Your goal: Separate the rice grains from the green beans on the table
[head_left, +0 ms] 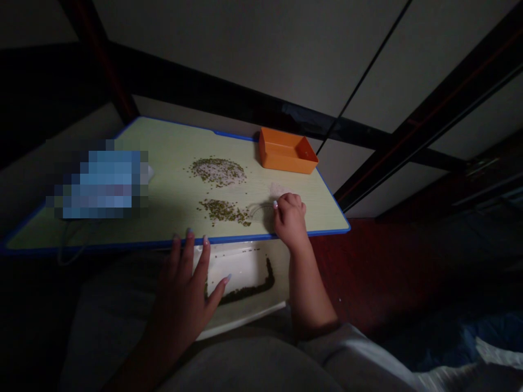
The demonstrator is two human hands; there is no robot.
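Note:
My right hand [291, 218] is closed near the front right of a pale yellow table [171, 147] with a blue edge. A faint curved, see-through rim [260, 208] shows just left of its fingers; what the fingers grip is hidden. Close by lies a small pile of green beans [223, 211], and behind it a larger pile of green beans mixed with pale grains [218, 171]. My left hand [188, 277] is open, fingers spread at the table's front edge, over the left side of a white tray [241, 267]. Green beans [255, 287] line the tray's near and right sides.
An orange box [290, 152] stands at the table's back right, with a thin scatter of pale grains [278, 189] in front of it. A blurred-out bright screen [100, 185] is on the left, a cable [61, 245] below it. Cabinet panels [253, 49] rise behind the table.

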